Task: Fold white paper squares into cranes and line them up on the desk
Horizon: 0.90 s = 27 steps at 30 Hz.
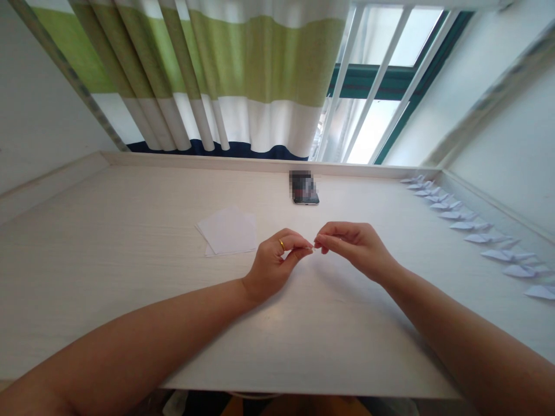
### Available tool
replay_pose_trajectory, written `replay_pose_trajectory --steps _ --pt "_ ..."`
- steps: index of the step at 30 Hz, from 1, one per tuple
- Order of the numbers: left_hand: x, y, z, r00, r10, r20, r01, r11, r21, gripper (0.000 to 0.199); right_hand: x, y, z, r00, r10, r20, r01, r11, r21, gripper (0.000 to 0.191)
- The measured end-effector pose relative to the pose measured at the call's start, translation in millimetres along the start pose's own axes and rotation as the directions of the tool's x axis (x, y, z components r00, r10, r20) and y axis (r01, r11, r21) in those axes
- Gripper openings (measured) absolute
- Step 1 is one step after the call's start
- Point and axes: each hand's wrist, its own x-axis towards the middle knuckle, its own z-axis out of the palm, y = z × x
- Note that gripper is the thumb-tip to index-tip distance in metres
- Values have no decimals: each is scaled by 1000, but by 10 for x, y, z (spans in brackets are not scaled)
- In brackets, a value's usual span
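My left hand [280, 260], with a gold ring on one finger, is closed in a pinch above the middle of the table. Facing it, my right hand [358, 248] pinches too, its thumb and fingertips almost touching those of the left. A tiny pale bit shows between the fingertips; the fingers hide the rest, so I cannot tell what it is. Just left of my left hand lies a small stack of white paper sheets [229, 231], unevenly piled on the white table [143, 242].
Several folded white paper cranes [477, 238] stand in a row along the table's right side. A dark phone [304, 188], partly pixelated, lies near the back edge. Behind the table hang a green and white curtain [269, 63] and a barred window [381, 81].
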Motion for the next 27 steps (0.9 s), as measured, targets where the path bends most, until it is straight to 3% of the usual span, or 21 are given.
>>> replay_pose_trajectory --steps 3,8,27 --pt "-18 18 -3 997 66 42 -69 995 69 11 11 -33 -42 991 62 118 -67 997 37 19" --pt "-21 19 -6 996 69 56 -75 992 103 10 15 -60 -75 978 56 199 -45 997 -56 18" --pt "-9 -6 7 998 -23 56 24 1000 -9 10 16 -46 -97 978 19 208 3 995 -104 13"
